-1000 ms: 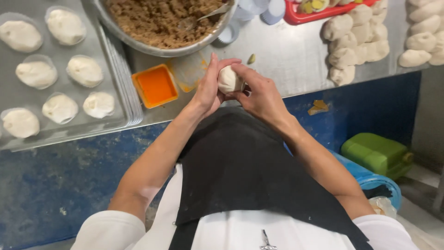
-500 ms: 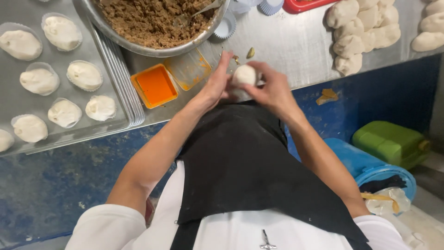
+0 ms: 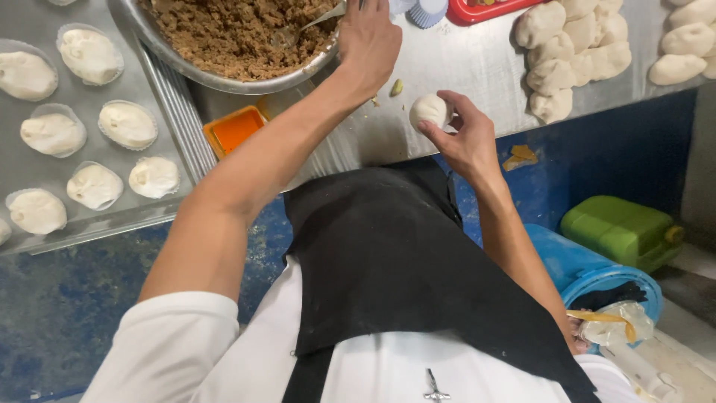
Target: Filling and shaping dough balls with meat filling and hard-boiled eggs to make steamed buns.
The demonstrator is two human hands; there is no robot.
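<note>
My right hand (image 3: 468,142) holds a round white dough ball (image 3: 429,110) in its fingertips above the front edge of the steel table (image 3: 455,67). My left hand (image 3: 367,39) reaches across to the rim of a large metal bowl (image 3: 194,66) of brown minced filling (image 3: 239,30). It is beside a spoon handle (image 3: 322,18) and a stack of pale paper cups (image 3: 426,10). Its fingertips run off the top of the frame, so what they hold is hidden.
A steel tray (image 3: 168,112) at the left carries several dough rounds in paper cups (image 3: 128,124). A small orange container (image 3: 235,128) sits by the bowl. Raw dough pieces (image 3: 570,48) lie at the right, near a red tray (image 3: 488,10). A green jerrycan (image 3: 619,231) and blue bucket (image 3: 582,272) stand below.
Both hands were shaping the dough ball together. My left hand has let go and moved up to the bowl's rim, while my right hand keeps the ball.
</note>
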